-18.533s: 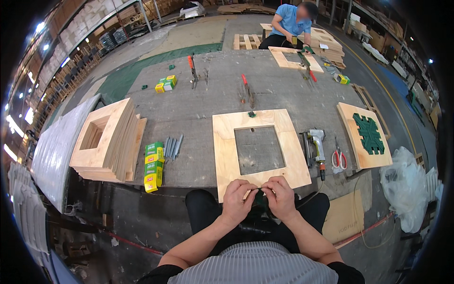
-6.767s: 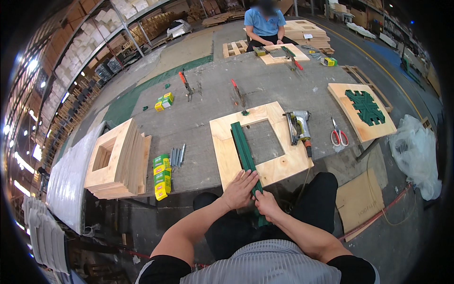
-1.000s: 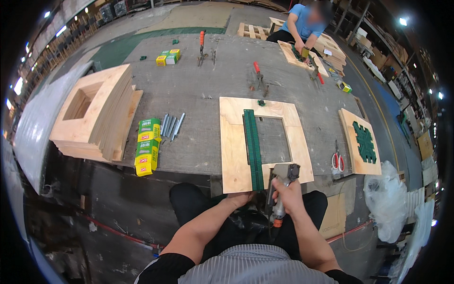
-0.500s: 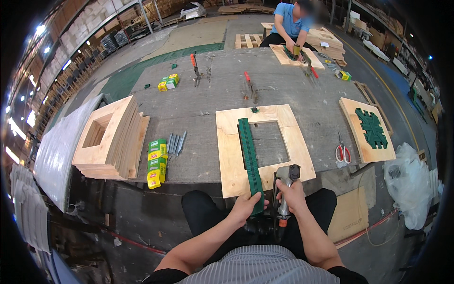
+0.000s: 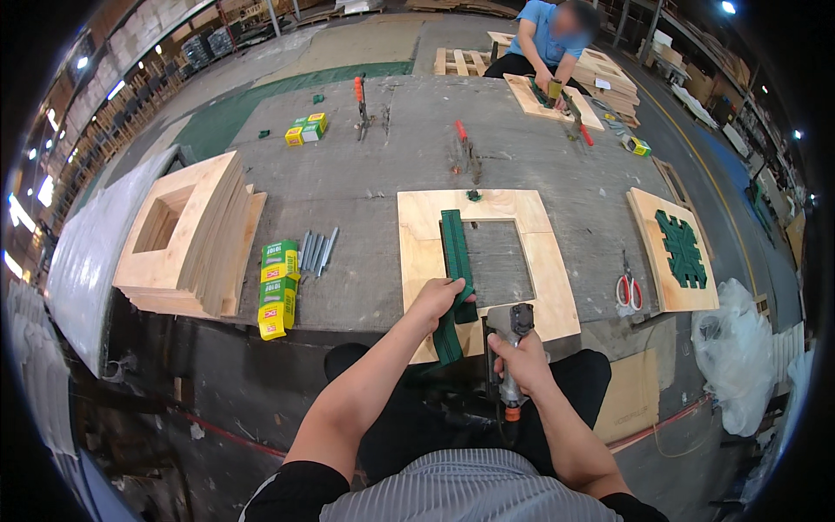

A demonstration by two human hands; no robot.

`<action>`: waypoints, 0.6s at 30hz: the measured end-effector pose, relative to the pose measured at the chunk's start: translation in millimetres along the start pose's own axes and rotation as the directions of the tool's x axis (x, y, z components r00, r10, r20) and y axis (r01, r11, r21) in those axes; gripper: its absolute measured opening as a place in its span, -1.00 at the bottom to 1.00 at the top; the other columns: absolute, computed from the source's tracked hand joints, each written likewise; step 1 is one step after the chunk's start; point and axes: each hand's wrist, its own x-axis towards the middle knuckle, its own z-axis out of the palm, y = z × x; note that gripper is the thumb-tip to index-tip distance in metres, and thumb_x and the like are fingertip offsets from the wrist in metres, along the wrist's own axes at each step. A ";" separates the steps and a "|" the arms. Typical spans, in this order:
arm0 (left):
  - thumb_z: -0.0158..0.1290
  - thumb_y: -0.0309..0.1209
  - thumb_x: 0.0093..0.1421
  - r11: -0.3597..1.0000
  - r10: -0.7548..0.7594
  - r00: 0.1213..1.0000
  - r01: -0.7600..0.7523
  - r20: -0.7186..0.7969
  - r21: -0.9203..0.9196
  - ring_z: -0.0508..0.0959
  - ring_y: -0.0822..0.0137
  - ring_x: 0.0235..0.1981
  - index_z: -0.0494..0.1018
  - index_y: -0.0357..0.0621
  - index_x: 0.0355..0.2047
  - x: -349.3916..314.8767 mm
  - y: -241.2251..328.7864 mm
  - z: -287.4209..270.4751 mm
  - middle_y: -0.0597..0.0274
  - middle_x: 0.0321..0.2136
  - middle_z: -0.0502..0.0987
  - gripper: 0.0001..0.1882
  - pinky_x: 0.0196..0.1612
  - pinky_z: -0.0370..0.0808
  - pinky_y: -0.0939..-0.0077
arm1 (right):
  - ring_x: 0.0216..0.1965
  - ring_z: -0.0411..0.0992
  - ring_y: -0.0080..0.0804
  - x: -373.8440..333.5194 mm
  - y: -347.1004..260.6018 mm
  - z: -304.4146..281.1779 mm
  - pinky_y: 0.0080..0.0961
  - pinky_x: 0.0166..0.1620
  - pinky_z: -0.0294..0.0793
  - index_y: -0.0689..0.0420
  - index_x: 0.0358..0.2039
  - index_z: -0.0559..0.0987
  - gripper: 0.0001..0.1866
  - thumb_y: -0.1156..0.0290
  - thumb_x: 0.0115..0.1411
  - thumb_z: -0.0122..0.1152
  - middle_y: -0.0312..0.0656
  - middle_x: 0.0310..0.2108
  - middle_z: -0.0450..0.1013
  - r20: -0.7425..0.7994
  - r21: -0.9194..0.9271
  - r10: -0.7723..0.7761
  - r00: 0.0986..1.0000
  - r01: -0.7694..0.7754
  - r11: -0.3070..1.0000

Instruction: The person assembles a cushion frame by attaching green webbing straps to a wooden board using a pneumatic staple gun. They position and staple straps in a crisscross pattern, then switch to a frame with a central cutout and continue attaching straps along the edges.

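Note:
A square plywood frame (image 5: 557,252) with a rectangular cut-out lies at the near edge of the table. Along the left side of its opening runs a dark green webbing strap (image 5: 454,239), whose near end hangs past the frame's front edge. My left hand (image 5: 437,302) is closed on this strap about midway, bunching it near the opening's lower left corner. My right hand (image 5: 522,358) grips a pneumatic staple gun (image 5: 517,324), held over the frame's front edge with its orange-ended hose fitting toward me. A small green scrap (image 5: 474,196) sits on the frame's far side.
Stacked plywood frames (image 5: 178,230) stand left, beside staple boxes (image 5: 278,291) and loose staple strips (image 5: 318,252). To the right are red-handled scissors (image 5: 628,291) and a panel with woven green webbing (image 5: 681,248). Clamps (image 5: 361,104) lie farther back. Across the table, a co-worker (image 5: 539,43) works on another panel.
My left hand has slid up the strap from its near end to the frame's opening. The staple gun has shifted slightly left, still in my right hand.

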 end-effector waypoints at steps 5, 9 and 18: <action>-0.04 -0.21 0.51 0.996 -0.045 0.998 0.047 0.035 -0.075 0.65 0.30 -0.21 0.51 -0.32 0.07 9.1 -5.3 -4.0 0.14 -0.14 0.71 -0.60 -0.15 0.63 0.33 | -0.65 0.39 -0.62 7.8 -1.8 11.0 -0.58 -0.59 0.36 0.18 -0.12 0.52 -0.75 0.34 0.33 0.35 -0.35 -0.46 0.49 0.001 -0.066 0.038 0.999 -0.038 0.997; -0.04 -0.21 0.51 0.995 -0.048 0.998 0.052 0.052 -0.081 0.65 0.32 -0.24 0.50 -0.30 0.08 5.4 -3.3 -4.9 0.15 -0.14 0.71 -0.62 -0.22 0.62 0.37 | -0.66 0.38 -0.62 11.5 -0.8 17.1 -0.56 -0.60 0.35 0.18 -0.15 0.52 -0.76 0.33 0.33 0.35 -0.35 -0.51 0.47 0.000 -0.118 0.051 0.999 -0.050 0.992; -0.02 -0.23 0.49 0.991 -0.058 0.993 0.070 0.102 -0.114 0.66 0.31 -0.23 0.49 -0.32 0.08 14.6 -5.3 -9.0 0.12 -0.16 0.72 -0.62 -0.18 0.62 0.39 | -0.67 0.37 -0.60 15.3 6.4 25.0 -0.54 -0.60 0.35 0.21 -0.16 0.50 -0.77 0.38 0.32 0.34 -0.35 -0.59 0.42 -0.016 -0.238 0.045 0.999 -0.048 0.970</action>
